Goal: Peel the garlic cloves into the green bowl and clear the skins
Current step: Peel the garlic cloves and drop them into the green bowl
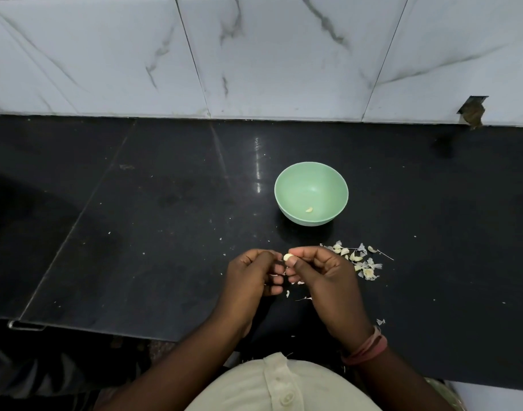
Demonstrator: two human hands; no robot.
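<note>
Two hands work one garlic clove above a black counter.

The right hand (322, 271) pinches the garlic clove (288, 257) between thumb and forefinger; the left hand (251, 272), fingers curled, meets it at the clove's left end. Loose skins (299, 282) lie beneath the hands, a pile of cloves and skins (358, 259) just right. Beyond, the green bowl (311, 185) holds one peeled clove (309, 209).

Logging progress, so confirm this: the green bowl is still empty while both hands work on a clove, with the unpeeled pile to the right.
Not quite. The head view shows one peeled clove already lying in the green bowl. The rest stands: the left hand and right hand work a clove, with the pile to the right.
</note>
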